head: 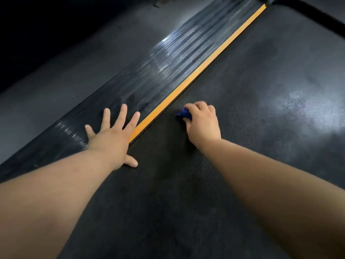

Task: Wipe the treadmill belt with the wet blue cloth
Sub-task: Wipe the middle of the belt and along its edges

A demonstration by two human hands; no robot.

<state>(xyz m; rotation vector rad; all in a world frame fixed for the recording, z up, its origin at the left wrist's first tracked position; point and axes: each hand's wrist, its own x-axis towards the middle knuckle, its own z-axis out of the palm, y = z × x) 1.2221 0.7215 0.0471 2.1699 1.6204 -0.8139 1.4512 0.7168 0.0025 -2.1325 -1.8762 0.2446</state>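
Note:
The black textured treadmill belt (242,90) fills the middle and right of the head view. My right hand (202,122) grips a bunched blue cloth (184,114) and holds it down on the belt, close to the orange edge strip. Only a small part of the cloth shows past my fingers. My left hand (112,135) lies flat with fingers spread on the ribbed side rail, its thumb reaching onto the belt.
An orange strip (196,74) runs diagonally between the belt and the ribbed black side rail (168,58). Dark floor (65,71) lies left of the rail. A black curved frame (313,12) crosses the top right corner.

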